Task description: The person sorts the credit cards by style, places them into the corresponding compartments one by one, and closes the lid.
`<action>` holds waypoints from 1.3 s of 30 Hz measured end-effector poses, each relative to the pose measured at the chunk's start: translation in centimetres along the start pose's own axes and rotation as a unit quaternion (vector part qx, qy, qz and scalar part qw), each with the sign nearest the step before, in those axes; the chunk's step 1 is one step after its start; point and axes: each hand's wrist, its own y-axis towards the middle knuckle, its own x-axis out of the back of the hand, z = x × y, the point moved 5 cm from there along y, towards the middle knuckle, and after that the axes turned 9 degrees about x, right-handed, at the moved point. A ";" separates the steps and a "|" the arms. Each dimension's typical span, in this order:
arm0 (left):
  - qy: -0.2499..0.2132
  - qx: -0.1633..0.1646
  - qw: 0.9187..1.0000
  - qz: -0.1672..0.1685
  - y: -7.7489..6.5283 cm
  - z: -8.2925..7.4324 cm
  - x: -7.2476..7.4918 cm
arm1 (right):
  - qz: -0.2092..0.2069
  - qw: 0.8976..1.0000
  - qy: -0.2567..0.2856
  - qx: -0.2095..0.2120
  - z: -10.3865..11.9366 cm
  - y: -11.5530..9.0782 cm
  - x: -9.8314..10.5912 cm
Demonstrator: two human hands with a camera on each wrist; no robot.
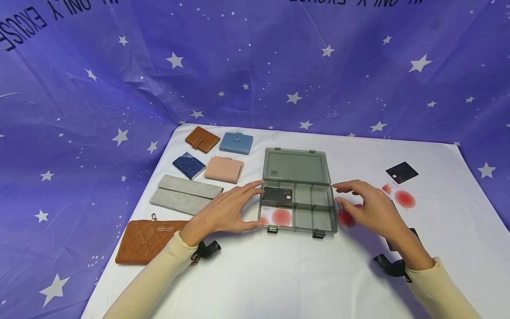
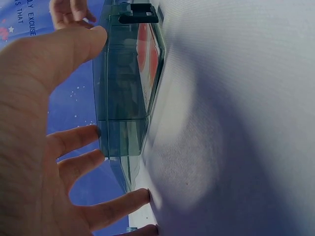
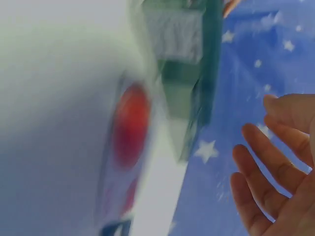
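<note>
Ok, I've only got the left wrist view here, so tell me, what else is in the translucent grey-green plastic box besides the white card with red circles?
Observer: The head view shows a black rectangular card marked VIP in the left end of the box's back row, just behind the white card with red circles; the box has bare compartments to their right.
Operator: Got it. And what's the farthest loose thing to the right of the box?
Observer: A flat black card with a small pale square, lying on the white cloth beyond the right hand.
</note>
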 end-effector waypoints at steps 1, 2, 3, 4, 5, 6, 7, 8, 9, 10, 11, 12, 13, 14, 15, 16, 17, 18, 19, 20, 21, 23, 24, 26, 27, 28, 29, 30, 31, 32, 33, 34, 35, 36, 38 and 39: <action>0.001 0.000 1.000 0.001 0.0 0.0 0.0 | 0.002 1.000 0.000 -0.006 -0.6 -0.5 0.3; 0.001 0.001 1.000 0.003 0.0 0.0 0.0 | 0.004 1.000 -0.002 -0.012 -1.2 -0.9 0.5; 0.001 0.001 1.000 0.004 0.0 0.0 -0.1 | 0.006 1.000 -0.002 -0.017 -1.7 -1.4 0.6; 0.002 0.002 1.000 0.005 0.0 0.0 -0.1 | 0.010 1.000 -0.005 -0.019 -2.3 -1.8 0.7; 0.002 0.001 1.000 0.005 0.0 0.0 0.0 | 0.014 1.000 -0.006 -0.020 -2.8 -2.3 0.8; 0.002 0.000 1.000 0.003 0.0 0.0 -0.1 | 0.018 1.000 -0.008 -0.019 -3.3 -2.6 0.9; 0.002 -0.001 1.000 0.002 0.0 0.0 -0.1 | 0.023 1.000 -0.009 -0.019 -3.7 -3.0 0.8; 0.002 -0.002 1.000 0.002 0.0 0.0 -0.1 | 0.028 0.999 -0.013 -0.017 -4.2 -3.4 0.8; 0.002 -0.003 1.000 0.001 0.0 0.1 -0.1 | 0.033 0.999 -0.016 -0.013 -4.6 -3.7 0.7; 0.003 -0.003 1.000 0.001 0.0 0.1 0.0 | 0.039 0.999 -0.020 -0.010 -4.9 -4.0 0.7; 0.003 -0.003 1.000 0.001 0.0 0.1 0.0 | 0.045 0.999 -0.020 -0.009 -5.2 -4.2 0.6; 0.003 -0.003 1.000 0.001 0.1 0.1 0.0 | 0.052 0.998 -0.020 -0.009 -5.5 -4.5 0.5; 0.003 -0.003 1.000 0.002 0.1 0.1 0.0 | 0.058 0.998 -0.017 -0.008 -5.7 -4.6 0.4; 0.003 -0.002 1.000 0.002 0.1 0.1 0.0 | 0.064 0.998 -0.013 -0.006 -5.9 -4.8 0.2; 0.002 -0.003 1.000 0.002 0.1 0.1 0.0 | 0.069 0.998 -0.010 -0.003 -6.1 -5.0 0.1; 0.001 -0.004 1.000 0.001 0.1 0.1 0.0 | 0.074 0.997 -0.006 0.002 -6.2 -5.1 0.0; 0.001 -0.005 1.000 0.001 0.0 0.1 0.0 | 0.078 0.997 -0.002 0.007 -6.3 -5.2 -0.1; 0.001 -0.006 1.000 0.000 0.0 0.1 0.0 | 0.081 0.997 0.001 0.014 -6.4 -5.3 -0.2; 0.001 -0.006 1.000 0.000 0.0 0.0 0.0 | 0.084 0.996 0.004 0.022 -6.4 -5.4 -0.3; 0.002 -0.006 1.000 0.001 0.0 0.0 0.0 | 0.087 0.996 0.006 0.028 -6.5 -5.5 -0.3; 0.003 -0.006 1.000 0.001 0.0 0.0 0.0 | 0.089 0.995 0.008 0.034 -6.6 -5.6 -0.4; 0.005 -0.005 1.000 0.003 0.0 0.0 0.0 | 0.094 0.995 0.015 0.042 -6.8 -5.8 -0.4; 0.006 -0.005 1.000 0.004 0.0 0.0 -0.1 | 0.097 0.994 0.019 0.044 -6.9 -5.8 -0.4; 0.006 -0.006 1.000 0.003 0.0 0.1 -0.1 | 0.100 0.994 0.024 0.045 -7.1 -6.0 -0.4; 0.005 -0.007 1.000 0.002 0.0 0.1 -0.1 | 0.102 0.993 0.025 0.046 -7.2 -6.0 -0.4; 0.005 -0.008 1.000 0.000 0.0 0.1 -0.1 | 0.103 0.993 0.025 0.047 -7.3 -6.0 -0.5; 0.005 -0.008 1.000 0.000 0.0 0.1 -0.1 | 0.104 0.993 0.024 0.048 -7.4 -6.0 -0.5; 0.006 -0.008 1.000 -0.001 0.0 0.1 0.0 | 0.105 0.993 0.024 0.050 -7.5 -5.9 -0.5; 0.006 -0.007 1.000 -0.002 0.0 0.1 0.0 | 0.106 0.993 0.023 0.051 -7.5 -5.9 -0.5; 0.006 -0.008 1.000 -0.003 0.0 0.1 -0.1 | 0.109 0.992 0.023 0.052 -7.6 -5.8 -0.5; 0.005 -0.008 1.000 -0.003 0.0 0.1 -0.1 | 0.111 0.992 0.024 0.052 -7.7 -5.8 -0.5; 0.005 -0.008 1.000 -0.003 0.0 0.1 -0.1 | 0.114 0.992 0.024 0.051 -7.7 -5.8 -0.5; 0.005 -0.008 1.000 -0.004 -0.1 0.1 -0.1 | 0.116 0.992 0.026 0.050 -7.8 -5.7 -0.6; 0.004 -0.009 1.000 -0.004 -0.1 0.1 -0.1 | 0.120 0.991 0.027 0.049 -7.8 -5.7 -0.6; 0.003 -0.010 1.000 -0.004 -0.1 0.1 -0.1 | 0.124 0.991 0.026 0.046 -7.9 -5.7 -0.6; 0.003 -0.011 1.000 -0.004 -0.1 0.1 -0.1 | 0.125 0.991 0.025 0.044 -7.9 -5.7 -0.6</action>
